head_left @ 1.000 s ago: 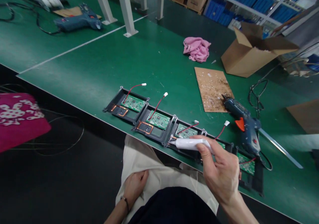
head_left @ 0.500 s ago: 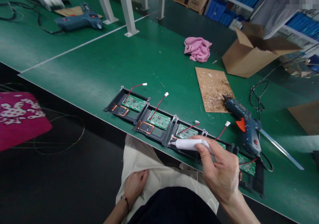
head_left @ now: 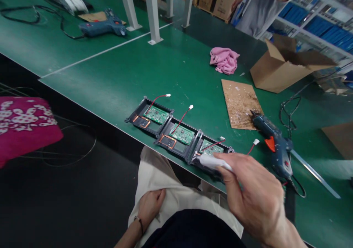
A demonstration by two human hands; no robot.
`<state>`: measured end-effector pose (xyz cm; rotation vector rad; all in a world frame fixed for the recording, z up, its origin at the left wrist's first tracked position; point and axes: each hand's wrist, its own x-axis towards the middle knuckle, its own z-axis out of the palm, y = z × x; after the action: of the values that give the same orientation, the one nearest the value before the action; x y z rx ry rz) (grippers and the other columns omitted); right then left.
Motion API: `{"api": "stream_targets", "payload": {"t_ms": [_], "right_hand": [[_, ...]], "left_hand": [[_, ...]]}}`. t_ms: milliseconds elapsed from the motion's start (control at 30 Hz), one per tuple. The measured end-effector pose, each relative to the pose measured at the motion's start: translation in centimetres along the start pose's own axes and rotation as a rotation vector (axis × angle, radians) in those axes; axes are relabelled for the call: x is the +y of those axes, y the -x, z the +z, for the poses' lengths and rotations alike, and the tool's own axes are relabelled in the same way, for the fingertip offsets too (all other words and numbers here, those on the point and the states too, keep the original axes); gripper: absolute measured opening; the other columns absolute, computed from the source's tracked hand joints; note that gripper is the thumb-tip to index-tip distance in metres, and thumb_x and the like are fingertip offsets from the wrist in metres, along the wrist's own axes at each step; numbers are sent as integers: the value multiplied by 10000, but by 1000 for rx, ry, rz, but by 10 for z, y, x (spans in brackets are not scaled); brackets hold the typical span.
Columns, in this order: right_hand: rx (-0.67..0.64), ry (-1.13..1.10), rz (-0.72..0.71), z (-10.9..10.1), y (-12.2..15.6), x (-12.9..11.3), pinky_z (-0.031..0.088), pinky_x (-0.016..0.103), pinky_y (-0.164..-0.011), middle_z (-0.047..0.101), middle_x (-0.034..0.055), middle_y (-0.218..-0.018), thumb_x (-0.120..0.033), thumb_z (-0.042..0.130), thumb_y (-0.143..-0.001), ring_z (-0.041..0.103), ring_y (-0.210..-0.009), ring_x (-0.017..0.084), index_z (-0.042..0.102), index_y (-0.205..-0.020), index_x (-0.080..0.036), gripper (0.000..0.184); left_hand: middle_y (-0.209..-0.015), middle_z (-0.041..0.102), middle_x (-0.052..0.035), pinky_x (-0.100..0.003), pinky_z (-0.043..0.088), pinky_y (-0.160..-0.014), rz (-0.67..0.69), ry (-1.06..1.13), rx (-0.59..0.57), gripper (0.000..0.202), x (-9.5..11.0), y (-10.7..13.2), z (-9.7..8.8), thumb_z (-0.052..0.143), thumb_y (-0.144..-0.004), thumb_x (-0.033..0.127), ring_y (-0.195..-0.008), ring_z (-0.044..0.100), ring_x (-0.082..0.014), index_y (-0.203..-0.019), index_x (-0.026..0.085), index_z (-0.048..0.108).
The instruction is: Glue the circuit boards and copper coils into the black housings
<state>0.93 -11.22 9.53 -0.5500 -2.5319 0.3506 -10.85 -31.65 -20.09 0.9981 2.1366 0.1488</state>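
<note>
My right hand [head_left: 253,193] is closed round a white squeeze tube [head_left: 213,162], its nozzle pointing left. The nozzle is over the near left part of the third black plastic housing [head_left: 190,159]; whether it touches cannot be told. A green circuit board [head_left: 211,147] with a red wire and white plug lies in that housing. To its left are two similar housings, each with a green circuit board [head_left: 182,133] and a copper coil [head_left: 167,141]. My right hand hides most of the housings farther right. My left hand [head_left: 150,205] rests on my lap with its fingers curled in.
A blue glue gun [head_left: 275,145] lies right of the housings, by a stained cardboard piece [head_left: 241,104]. Behind are a pink cloth [head_left: 224,60] and an open carton [head_left: 275,68]. Another glue gun [head_left: 103,27] lies far left. A person [head_left: 256,11] stands across the table.
The view has shifted, so the table things sit a little farther right. My right hand has tilted over the tube and covers more of the right housings. My left hand stays on my lap.
</note>
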Motion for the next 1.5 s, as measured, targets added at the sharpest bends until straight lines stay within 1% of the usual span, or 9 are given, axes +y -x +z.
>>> {"api": "stream_targets", "payload": {"t_ms": [67, 133, 200, 267, 400, 500, 600, 1067, 1500], "right_hand": [[84, 57, 209, -9, 1, -1, 510, 230, -629, 707, 8, -828, -191, 528, -889, 639, -652, 129, 665, -1029, -175, 197], [171, 85, 451, -11, -2, -2, 427, 193, -422, 665, -43, -663, -296, 530, -901, 542, -452, 92, 676, -1039, -233, 211], [229, 19, 582, -4, -9, -2, 361, 183, -351, 644, -59, -617, -364, 538, -896, 499, -407, 84, 677, -1050, -259, 232], [235, -108, 554, 10, -19, -3, 417, 175, -419, 690, -46, -731, -362, 542, -894, 575, -513, 96, 678, -1039, -259, 224], [158, -236, 339, 45, -39, -8, 510, 186, -662, 717, -14, -870, -248, 537, -899, 657, -713, 118, 676, -1018, -214, 186], [136, -214, 214, 62, -46, -11, 519, 201, -696, 720, 18, -854, -205, 526, -902, 671, -732, 134, 675, -1012, -174, 188], [138, -170, 164, 70, -49, -11, 526, 221, -693, 724, 36, -853, -198, 517, -906, 679, -734, 153, 676, -1009, -162, 193], [136, -109, 151, 80, -52, -7, 520, 220, -638, 725, 36, -820, -240, 504, -914, 681, -695, 157, 681, -993, -166, 207], [101, -143, 139, 75, -52, -11, 496, 212, -612, 715, 0, -794, -204, 524, -904, 660, -641, 132, 674, -993, -193, 176]], "left_hand": [[-816, 721, -77, -282, 358, -691, -2, 12, -1, 576, 0, 0, 0, 219, -930, 439, -809, 654, -208, -676, 203, 679], [-799, 720, -77, -283, 359, -692, -3, 24, 2, 580, 0, 1, 0, 216, -930, 434, -790, 654, -204, -657, 199, 671], [-796, 719, -78, -283, 360, -695, -4, 34, 11, 581, 1, 3, -1, 213, -930, 431, -783, 653, -201, -665, 197, 674], [-794, 719, -79, -280, 362, -694, -9, 40, 22, 578, 2, 3, -2, 215, -930, 426, -782, 652, -199, -674, 197, 680], [-785, 718, -75, -269, 364, -686, -17, 51, 33, 559, 2, 5, -3, 233, -928, 413, -773, 647, -189, -672, 197, 682], [-793, 718, -72, -263, 364, -686, -17, 63, 38, 547, 0, 5, -2, 240, -929, 405, -770, 645, -182, -681, 198, 681], [-794, 717, -69, -261, 363, -682, -14, 77, 43, 529, -3, 5, -1, 251, -929, 393, -760, 641, -180, -685, 202, 680], [-772, 714, -77, -277, 354, -668, -13, 117, 46, 518, -8, 4, 4, 266, -922, 373, -748, 646, -193, -696, 197, 697], [-808, 719, -83, -277, 364, -700, -13, 132, 32, 510, -6, 5, 0, 272, -919, 385, -787, 649, -199, -706, 202, 697]]}}
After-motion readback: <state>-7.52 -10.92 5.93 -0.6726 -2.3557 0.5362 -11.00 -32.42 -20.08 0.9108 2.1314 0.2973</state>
